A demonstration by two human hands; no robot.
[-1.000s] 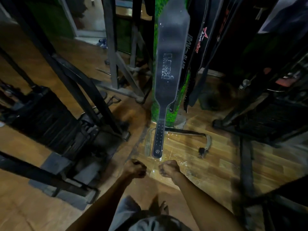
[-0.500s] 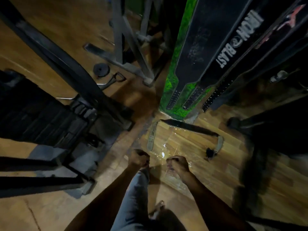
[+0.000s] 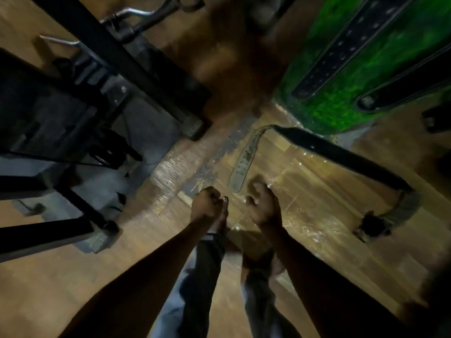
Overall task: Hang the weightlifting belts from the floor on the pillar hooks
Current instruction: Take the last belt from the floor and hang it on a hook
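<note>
Belt (image 3: 341, 152) is lying curled on the wood floor (image 3: 317, 215), a wide dark band arcing away from the fingers, with its pale worn strap end (image 3: 241, 167) pointing back and stopping just beyond the right hand (image 3: 262, 208). The buckle end (image 3: 380, 220) is sitting well off to the right of that hand. Right fingers are hanging loosely curled, gripping nothing. Left hand (image 3: 207, 206) is balled into a fist, nothing in it, with a bare foot (image 3: 220, 220) peeking just beside it. Past the belt, the green pillar (image 3: 341, 98) is already carrying two hanging belts (image 3: 346, 47). Left of the fingers a black machine frame (image 3: 117, 57) is crowding the floor. Pretty blurry and dim overall.
</note>
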